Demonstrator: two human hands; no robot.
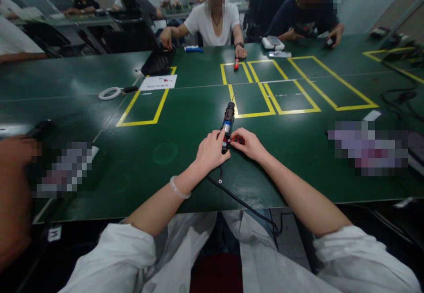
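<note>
In front of me on the green table [188,125] lies a slim, partly open power tool [227,118], with a black end and a silver-and-blue motor section. My left hand [212,150] is closed around its near end and steadies it. From the right, my right hand [250,144] pinches a small red-and-black handle [239,140], like a screwdriver's, against the tool's side. Its tip is hidden among the fingers and parts. A black cable [240,201] runs from below my left hand over the table edge. A ring terminal [220,181] on a thin wire lies beside it.
Yellow tape rectangles [255,115] mark the table ahead. A printed sheet [158,82] and a white ring [110,93] lie left. Across the table, a person in white [212,23] has a hand near a red tool [236,64]. Blurred-out items flank me; another person's arm [15,187] is at left.
</note>
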